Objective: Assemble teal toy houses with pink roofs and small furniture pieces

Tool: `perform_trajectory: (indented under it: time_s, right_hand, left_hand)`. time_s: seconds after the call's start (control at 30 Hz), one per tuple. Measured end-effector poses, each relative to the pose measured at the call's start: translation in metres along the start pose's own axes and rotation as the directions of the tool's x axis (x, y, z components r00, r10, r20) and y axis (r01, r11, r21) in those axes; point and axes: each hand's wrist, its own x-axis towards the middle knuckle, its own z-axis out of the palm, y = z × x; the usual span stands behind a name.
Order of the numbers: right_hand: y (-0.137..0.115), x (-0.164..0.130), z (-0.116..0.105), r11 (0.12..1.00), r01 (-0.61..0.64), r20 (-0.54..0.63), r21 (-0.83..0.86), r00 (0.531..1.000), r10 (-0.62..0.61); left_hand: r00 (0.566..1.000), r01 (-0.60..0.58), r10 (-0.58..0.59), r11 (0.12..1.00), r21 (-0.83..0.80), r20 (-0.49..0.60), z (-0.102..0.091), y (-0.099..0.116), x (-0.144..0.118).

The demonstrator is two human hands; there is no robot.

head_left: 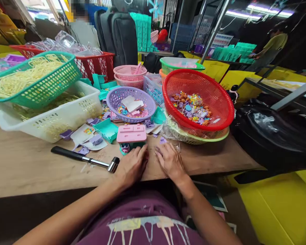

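My left hand [132, 165] rests on the wooden table [28, 166], its fingers against the base of a small toy house [131, 137] with a pink roof and teal body. My right hand [169, 160] lies flat on the table just right of the toy, fingers spread, near a small purple piece [163, 140]. Neither hand grips anything that I can see. A small hammer [85, 159] with a black handle lies on the table to the left of my left hand.
A red basket [220, 102] of small colourful parts sits tilted at right on stacked baskets. A purple basket [117, 98] holds cards behind the toy. Green [53, 85] and white [73, 115] crates of yellow pieces stand at left. A person sits behind them.
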Motion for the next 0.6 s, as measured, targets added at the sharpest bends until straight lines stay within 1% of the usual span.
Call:
perform_trajectory:
  time_s: [0.03, 0.07, 0.1, 0.13, 0.17, 0.2, 0.23, 0.27, 0.3, 0.37, 0.43, 0.5, 0.57, 0.6]
  right_hand:
    - [0.000, 0.004, 0.000, 1.000, 0.009, -0.043, 0.009, 0.999, -0.009]
    - [-0.001, 0.007, -0.002, 0.999, 0.018, -0.084, 0.030, 0.996, -0.015]
    - [-0.003, 0.009, -0.005, 0.998, 0.024, -0.115, 0.057, 0.993, -0.018]
    - [-0.006, 0.010, -0.008, 0.996, 0.031, -0.127, 0.087, 0.992, -0.020]
    - [-0.008, 0.010, -0.009, 0.993, 0.039, -0.123, 0.112, 0.992, -0.025]
    - [-0.011, 0.010, -0.010, 0.991, 0.049, -0.101, 0.125, 0.994, -0.037]
    - [-0.013, 0.010, -0.009, 0.991, 0.061, -0.063, 0.122, 0.997, -0.054]
    - [-0.015, 0.009, -0.007, 0.992, 0.073, -0.011, 0.102, 0.997, -0.072]
    - [-0.017, 0.009, -0.004, 0.995, 0.080, 0.044, 0.065, 0.996, -0.083]
    - [-0.018, 0.010, 0.003, 0.997, 0.081, 0.129, -0.014, 0.989, -0.079]
    - [-0.018, 0.011, 0.007, 0.997, 0.068, 0.154, -0.026, 0.986, -0.063]
    - [-0.017, 0.012, 0.007, 0.998, 0.047, 0.126, 0.051, 0.991, -0.053]
    - [-0.017, 0.014, 0.004, 0.984, 0.016, 0.082, 0.178, 0.996, -0.031]
    - [-0.018, 0.015, 0.003, 0.970, -0.001, 0.057, 0.242, 0.998, -0.014]
  left_hand:
    - [1.000, 0.018, -0.018, 1.000, -0.002, 0.021, -0.005, 0.000, 0.002]
    - [1.000, 0.010, -0.010, 1.000, -0.024, 0.030, -0.013, -0.001, 0.005]
    - [1.000, -0.021, 0.022, 0.998, -0.062, 0.021, -0.025, -0.003, 0.007]
    - [0.998, -0.064, 0.063, 0.993, -0.099, -0.006, -0.038, -0.008, 0.011]
    - [0.993, -0.113, 0.106, 0.986, -0.124, -0.058, -0.052, -0.015, 0.015]
    - [0.985, -0.146, 0.133, 0.982, -0.120, -0.113, -0.066, -0.025, 0.020]
    - [0.981, -0.144, 0.131, 0.986, -0.085, -0.146, -0.077, -0.036, 0.027]
    - [0.978, -0.149, 0.141, 0.988, -0.046, -0.156, -0.085, -0.049, 0.035]
    - [0.978, -0.162, 0.158, 0.987, -0.020, -0.137, -0.090, -0.061, 0.045]
    - [0.981, -0.191, 0.190, 0.981, -0.028, -0.033, -0.090, -0.082, 0.065]
    - [0.972, -0.210, 0.218, 0.974, -0.082, 0.089, -0.083, -0.094, 0.081]
    - [0.961, -0.202, 0.225, 0.968, -0.150, 0.161, -0.075, -0.096, 0.089]
    - [0.957, -0.190, 0.223, 0.965, -0.181, 0.185, -0.070, -0.092, 0.089]
    - [0.956, -0.190, 0.221, 0.967, -0.168, 0.190, -0.070, -0.089, 0.087]
